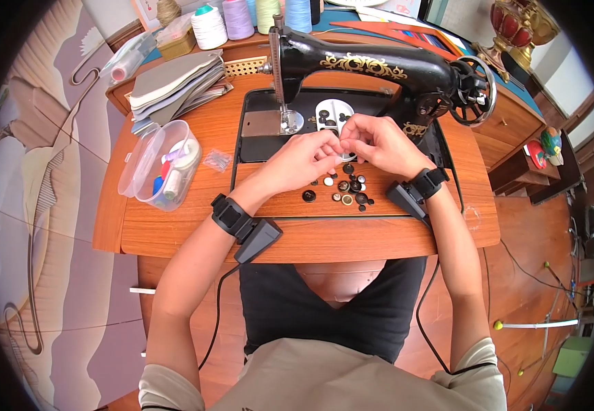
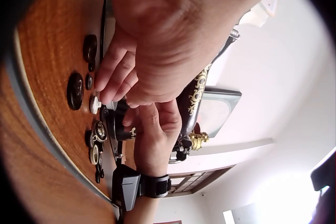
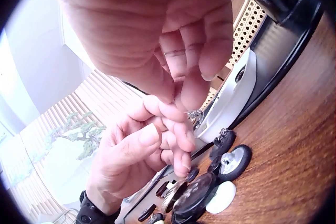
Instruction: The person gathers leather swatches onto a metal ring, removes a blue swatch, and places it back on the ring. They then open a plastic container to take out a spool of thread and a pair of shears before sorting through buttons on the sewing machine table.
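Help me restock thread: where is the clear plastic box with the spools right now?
In the head view the clear plastic box sits open on the table's left side, below the folded fabric stack.

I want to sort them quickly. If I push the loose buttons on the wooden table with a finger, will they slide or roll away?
The buttons lie flat, so they would probably slide. The tabletop looks smooth. Being small, they likely scatter easily.

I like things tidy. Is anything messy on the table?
Yes. Loose buttons lie scattered on the wood in front of the sewing machine, not in the white tray. The tub lies tipped on its side.
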Action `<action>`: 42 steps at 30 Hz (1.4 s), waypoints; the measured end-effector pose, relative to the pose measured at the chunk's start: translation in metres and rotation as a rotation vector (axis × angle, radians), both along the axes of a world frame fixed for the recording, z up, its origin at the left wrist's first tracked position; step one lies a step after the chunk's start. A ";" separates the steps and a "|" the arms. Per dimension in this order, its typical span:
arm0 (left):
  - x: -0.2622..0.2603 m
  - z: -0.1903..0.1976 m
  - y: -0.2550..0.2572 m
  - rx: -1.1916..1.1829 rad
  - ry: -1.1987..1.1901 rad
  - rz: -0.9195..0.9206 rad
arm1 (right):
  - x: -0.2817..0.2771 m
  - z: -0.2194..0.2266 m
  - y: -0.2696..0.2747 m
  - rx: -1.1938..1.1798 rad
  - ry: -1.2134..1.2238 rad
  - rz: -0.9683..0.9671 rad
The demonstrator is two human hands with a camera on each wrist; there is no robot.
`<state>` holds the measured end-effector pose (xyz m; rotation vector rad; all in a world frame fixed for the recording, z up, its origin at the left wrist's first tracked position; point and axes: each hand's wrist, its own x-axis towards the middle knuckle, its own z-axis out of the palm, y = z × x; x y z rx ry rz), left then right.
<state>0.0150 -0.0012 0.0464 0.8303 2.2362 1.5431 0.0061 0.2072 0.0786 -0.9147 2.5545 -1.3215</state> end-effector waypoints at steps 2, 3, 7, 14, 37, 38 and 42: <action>-0.001 0.000 0.000 0.024 0.003 0.009 | -0.001 0.000 0.000 0.000 0.018 -0.031; -0.002 0.001 -0.001 -0.001 0.004 0.021 | -0.001 0.000 -0.001 0.000 0.035 -0.062; 0.002 -0.001 -0.003 -0.055 0.219 -0.087 | -0.004 -0.001 0.001 -0.027 0.067 -0.112; 0.008 0.004 0.000 -0.164 0.289 -0.158 | -0.004 -0.001 0.001 -0.033 0.111 -0.124; 0.011 0.007 0.003 -0.216 0.234 -0.263 | -0.013 -0.013 0.015 0.265 0.219 -0.179; 0.011 0.006 0.004 -0.216 0.235 -0.264 | -0.013 -0.012 0.016 0.267 0.208 -0.180; 0.011 0.006 0.003 -0.180 0.237 -0.273 | -0.014 -0.015 0.016 0.243 0.265 -0.182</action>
